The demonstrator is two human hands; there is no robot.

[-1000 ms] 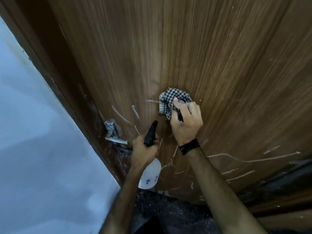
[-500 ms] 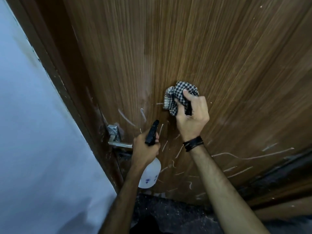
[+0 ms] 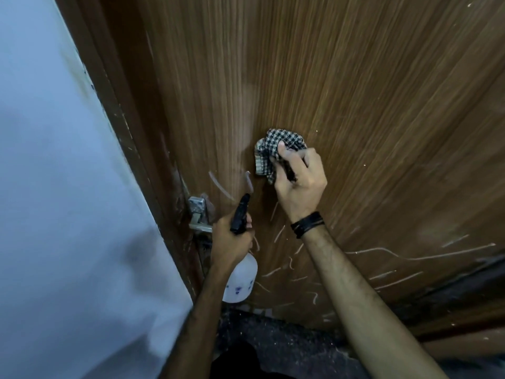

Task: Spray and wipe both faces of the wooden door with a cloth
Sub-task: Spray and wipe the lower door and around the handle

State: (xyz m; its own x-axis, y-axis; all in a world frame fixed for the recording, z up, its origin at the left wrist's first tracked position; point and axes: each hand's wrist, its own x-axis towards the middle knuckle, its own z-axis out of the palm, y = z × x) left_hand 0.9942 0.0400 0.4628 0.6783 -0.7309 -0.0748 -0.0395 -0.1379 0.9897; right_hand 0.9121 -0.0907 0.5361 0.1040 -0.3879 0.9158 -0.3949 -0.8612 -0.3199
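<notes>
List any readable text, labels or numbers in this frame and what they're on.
None readable.
Spray bottle: small blue marks on the white body, too blurred to read.
Wooden door, checked cloth, door handle: no text, only pale scratch lines on the door.

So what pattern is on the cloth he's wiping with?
The cloth is a black-and-white check, seen in the head view, gripped by the right hand.

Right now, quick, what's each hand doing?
Left hand: closed around the spray bottle, low by the door handle.
Right hand: closed on the checked cloth, pressing it to the door.
</notes>
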